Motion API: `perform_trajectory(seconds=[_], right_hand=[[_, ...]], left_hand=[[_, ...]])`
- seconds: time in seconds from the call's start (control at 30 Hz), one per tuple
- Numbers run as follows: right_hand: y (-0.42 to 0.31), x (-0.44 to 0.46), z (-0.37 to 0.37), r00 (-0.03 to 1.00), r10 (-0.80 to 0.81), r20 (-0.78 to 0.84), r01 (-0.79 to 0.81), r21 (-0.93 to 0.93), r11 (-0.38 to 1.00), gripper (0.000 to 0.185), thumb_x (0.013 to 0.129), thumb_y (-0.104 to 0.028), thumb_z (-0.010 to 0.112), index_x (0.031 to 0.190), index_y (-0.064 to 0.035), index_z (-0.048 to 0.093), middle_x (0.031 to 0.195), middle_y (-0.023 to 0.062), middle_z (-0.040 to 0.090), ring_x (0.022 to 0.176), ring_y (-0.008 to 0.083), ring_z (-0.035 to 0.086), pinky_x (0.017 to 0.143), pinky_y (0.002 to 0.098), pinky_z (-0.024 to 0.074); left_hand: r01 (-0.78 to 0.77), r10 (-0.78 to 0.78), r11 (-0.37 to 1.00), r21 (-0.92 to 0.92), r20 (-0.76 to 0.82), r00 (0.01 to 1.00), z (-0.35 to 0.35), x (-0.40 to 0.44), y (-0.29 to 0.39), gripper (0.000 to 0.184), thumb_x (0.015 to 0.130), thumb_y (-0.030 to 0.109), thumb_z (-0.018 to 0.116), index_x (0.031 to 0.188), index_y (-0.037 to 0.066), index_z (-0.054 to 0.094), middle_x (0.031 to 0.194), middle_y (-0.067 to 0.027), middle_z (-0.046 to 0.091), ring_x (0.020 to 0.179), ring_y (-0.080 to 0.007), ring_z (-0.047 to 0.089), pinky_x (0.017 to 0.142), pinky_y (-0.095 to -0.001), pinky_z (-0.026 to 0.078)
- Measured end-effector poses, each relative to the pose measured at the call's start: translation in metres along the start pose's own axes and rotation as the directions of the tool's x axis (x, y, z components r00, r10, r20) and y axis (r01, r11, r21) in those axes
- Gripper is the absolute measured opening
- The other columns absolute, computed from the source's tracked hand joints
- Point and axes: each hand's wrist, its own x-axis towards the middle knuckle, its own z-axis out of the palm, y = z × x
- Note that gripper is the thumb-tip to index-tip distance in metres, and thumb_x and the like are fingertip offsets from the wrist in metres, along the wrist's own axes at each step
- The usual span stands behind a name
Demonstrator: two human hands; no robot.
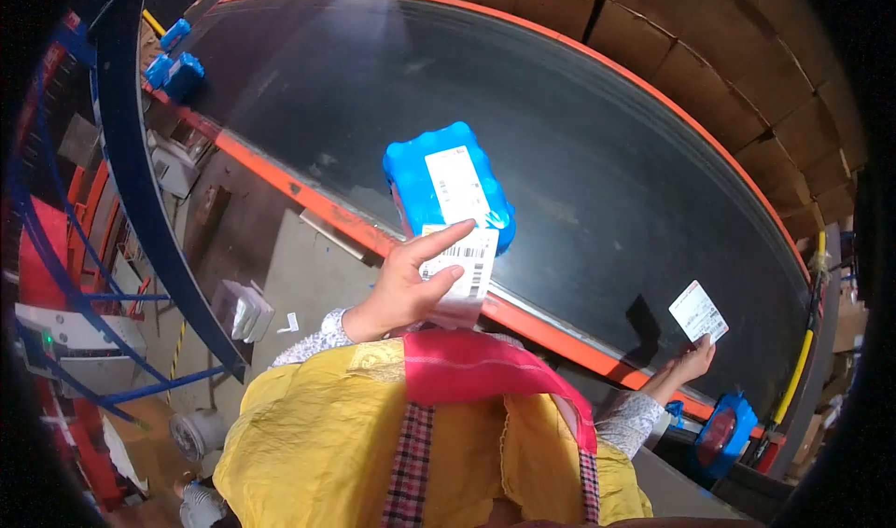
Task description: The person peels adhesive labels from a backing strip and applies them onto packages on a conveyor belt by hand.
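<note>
My left hand [408, 284] is closed around white barcode labels [476, 259], apparently a stack, held low in front of my chest. Just beyond them a blue shrink-wrapped pack [399, 166] with a bumpy top lies on the black conveyor belt [588, 173]. A white printed label [455, 181] covers part of the pack's top, and the held labels overlap its near edge in view. Off to the right, my right hand [689, 365] pinches one white label [698, 312] by its lower corner, above the belt's near edge.
An orange rim [560, 335] borders the belt. Several blue packs [184, 76] sit at the far left, and another blue pack [725, 435] is at the lower right. Cardboard boxes [709, 90] line the far side. A dark curved metal frame [140, 173] stands at left.
</note>
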Motion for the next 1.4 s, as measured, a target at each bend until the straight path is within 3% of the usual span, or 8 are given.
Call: perform_trajectory(seconds=[0.23, 0.27, 0.57, 0.93, 0.97, 1.1, 1.23, 1.4], right_hand=[[-0.005, 0.003, -0.007, 0.974, -0.125, -0.189, 0.070, -0.273, 0.960, 0.014, 0.084, -0.014, 0.053, 0.084, -0.0022, 0.062, 0.063, 0.0003, 0.053, 0.055, 0.0124, 0.046, 0.050, 0.0302, 0.0370], [0.037, 0.032, -0.023, 0.916, -0.390, -0.094, 0.204, -0.728, 0.655, 0.014, 0.081, -0.013, 0.059, 0.083, 0.0004, 0.062, 0.069, 0.0075, 0.061, 0.061, 0.0185, 0.055, 0.057, 0.0352, 0.0429], [-0.030, 0.004, -0.007, 0.826, -0.354, -0.439, 0.262, -0.257, 0.930, 0.023, 0.072, -0.007, 0.063, 0.092, 0.0046, 0.064, 0.084, 0.0133, 0.067, 0.078, 0.0197, 0.064, 0.072, 0.0300, 0.0478], [-0.107, 0.175, -0.180, 0.340, -0.493, -0.801, 0.217, -0.443, 0.870, 0.018, 0.066, -0.010, 0.061, 0.077, 0.0035, 0.064, 0.078, 0.0228, 0.065, 0.072, 0.0372, 0.064, 0.067, 0.0423, 0.0491], [-0.111, 0.172, -0.173, 0.300, -0.517, -0.802, 0.144, -0.498, 0.855, 0.017, 0.066, -0.010, 0.062, 0.077, 0.0026, 0.064, 0.078, 0.0217, 0.066, 0.072, 0.0368, 0.064, 0.067, 0.0424, 0.0494], [-0.102, 0.224, -0.220, 0.243, -0.493, -0.835, -0.034, -0.515, 0.856, 0.021, 0.068, -0.013, 0.059, 0.083, 0.0021, 0.065, 0.085, 0.0230, 0.064, 0.084, 0.0388, 0.060, 0.076, 0.0471, 0.0457], [-0.113, 0.195, -0.213, 0.297, -0.443, -0.846, -0.454, -0.533, 0.714, 0.020, 0.073, -0.015, 0.060, 0.087, -0.0030, 0.067, 0.096, 0.0178, 0.064, 0.097, 0.0355, 0.054, 0.086, 0.0443, 0.0387], [-0.098, 0.212, -0.200, 0.202, -0.607, -0.769, -0.686, -0.553, 0.473, 0.056, 0.082, -0.021, 0.056, 0.129, 0.0019, 0.038, 0.119, 0.0165, 0.053, 0.113, 0.0346, 0.046, 0.094, 0.0440, 0.0360]], left_hand=[[0.022, -0.033, 0.980, 0.197, 0.053, 0.998, 0.048, -0.032, -0.033, 0.036, 0.073, -0.002, 0.062, 0.108, -0.005, 0.061, 0.101, -0.0186, 0.064, 0.093, -0.0228, 0.062, 0.084, -0.0314, 0.046], [0.034, -0.043, 0.979, 0.201, 0.039, 0.998, 0.052, -0.032, -0.046, 0.037, 0.071, -0.002, 0.063, 0.108, -0.007, 0.061, 0.102, -0.0194, 0.064, 0.093, -0.0232, 0.062, 0.084, -0.0317, 0.046], [0.136, -0.128, 0.968, -0.212, 0.051, 0.990, 0.002, -0.026, -0.110, 0.038, 0.082, 0.001, 0.054, 0.119, -0.008, 0.053, 0.117, -0.0141, 0.056, 0.099, -0.0166, 0.054, 0.082, -0.0251, 0.044], [0.012, -0.052, 0.967, 0.253, 0.152, 0.987, 0.013, -0.009, -0.072, 0.033, 0.083, 0.007, 0.057, 0.114, -0.004, 0.057, 0.110, -0.0193, 0.056, 0.092, -0.0274, 0.054, 0.078, -0.0371, 0.045], [-0.473, 0.349, 0.811, 0.345, 0.365, 0.863, 0.009, 0.005, -0.096, 0.025, 0.082, 0.003, 0.056, 0.106, -0.003, 0.059, 0.112, -0.0225, 0.056, 0.089, -0.0317, 0.056, 0.074, -0.0388, 0.047], [-0.383, 0.253, 0.812, 0.441, 0.326, 0.911, 0.037, 0.015, -0.086, 0.025, 0.083, 0.004, 0.055, 0.107, -0.002, 0.059, 0.113, -0.0216, 0.056, 0.088, -0.0307, 0.057, 0.073, -0.0377, 0.047], [0.398, -0.403, 0.915, 0.067, 0.174, 0.898, 0.078, 0.023, -0.038, 0.038, 0.085, 0.014, 0.057, 0.119, -0.004, 0.055, 0.101, -0.0113, 0.056, 0.085, -0.0143, 0.053, 0.072, -0.0279, 0.046], [0.169, -0.202, 0.973, 0.160, 0.221, 0.954, 0.085, 0.033, -0.052, 0.032, 0.084, 0.007, 0.058, 0.114, -0.004, 0.057, 0.101, -0.0123, 0.057, 0.082, -0.0138, 0.053, 0.070, -0.0276, 0.046]])
